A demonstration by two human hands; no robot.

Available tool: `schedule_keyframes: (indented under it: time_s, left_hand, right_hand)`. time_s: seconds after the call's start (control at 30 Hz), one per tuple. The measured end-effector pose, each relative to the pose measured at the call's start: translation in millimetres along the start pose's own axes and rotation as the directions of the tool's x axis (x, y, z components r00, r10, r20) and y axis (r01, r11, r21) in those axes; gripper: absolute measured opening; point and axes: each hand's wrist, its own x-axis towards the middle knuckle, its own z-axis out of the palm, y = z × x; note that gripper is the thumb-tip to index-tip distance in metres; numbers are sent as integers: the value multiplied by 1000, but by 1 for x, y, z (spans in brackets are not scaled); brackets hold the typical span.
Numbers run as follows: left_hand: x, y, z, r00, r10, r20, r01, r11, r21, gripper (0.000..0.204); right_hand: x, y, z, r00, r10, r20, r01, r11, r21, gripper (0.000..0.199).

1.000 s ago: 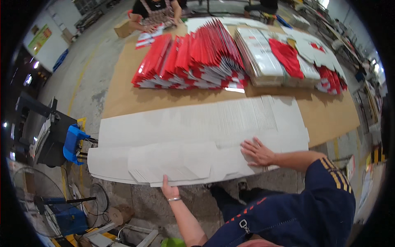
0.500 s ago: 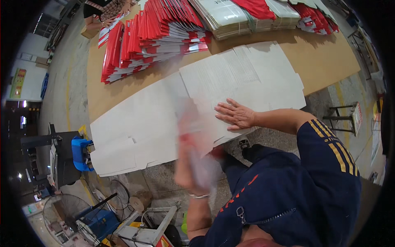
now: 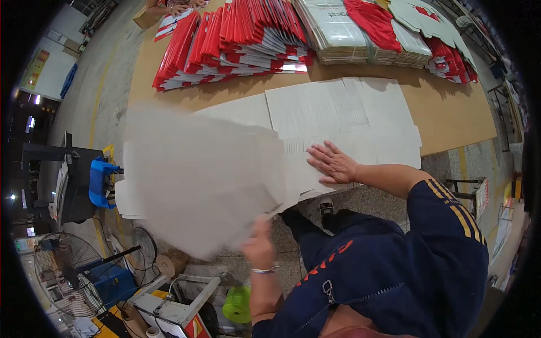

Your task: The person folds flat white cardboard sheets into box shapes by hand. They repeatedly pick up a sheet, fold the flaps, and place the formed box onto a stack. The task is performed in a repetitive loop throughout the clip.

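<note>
Gripped at its lower right edge by my left hand (image 3: pixel 260 245), a large pale sheet of cardboard (image 3: pixel 208 180) swings over the left half of the worktable, smeared by motion. My left fingers are closed on that edge and partly hidden by blur. Under it lie flat white die-cut cardboard blanks (image 3: pixel 315 110), with their left portion mostly covered. My right hand (image 3: pixel 333 163) rests flat on these blanks, open, fingers stretched out to the left and holding nothing.
Red and white folded packages (image 3: pixel 236 42) are piled along the far side of the brown tabletop (image 3: pixel 456 127). Bundled flat cartons (image 3: pixel 349 48) stand beside them, topped by red cloth (image 3: pixel 372 22). Another person's hands (image 3: pixel 180 8) are at the far left. A fan (image 3: pixel 62 270) stands lower left.
My left hand's sheet, before a narrow blurred streak, now spreads broad side up over the left part of the blanks. My right hand stays flat on them. The whole view has shifted slightly.
</note>
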Motion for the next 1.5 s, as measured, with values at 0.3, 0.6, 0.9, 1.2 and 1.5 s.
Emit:
schedule_keyframes:
  time_s: [0.3,0.6,0.9,1.2,1.5]
  left_hand:
    - [39,-158,-159,860,-482,-165,252,683,-686,70]
    - [62,-140,-135,701,-429,-570,349,903,-250,41]
    - [31,30,45,856,325,402,-514,625,587,38]
    - [22,3,-6,985,-124,-121,156,939,305,41]
    - [46,-161,-157,757,-612,-227,267,608,-748,61]
  right_hand:
    - [18,-9,-6,995,31,99,-25,998,-64,73]
    - [27,-13,-14,989,81,126,-86,996,33,75]
    - [1,3,7,997,77,-27,-77,997,-26,73]
    - [-7,2,0,994,100,39,-99,994,-39,71]
    - [6,-4,-2,996,87,28,-86,996,-27,72]
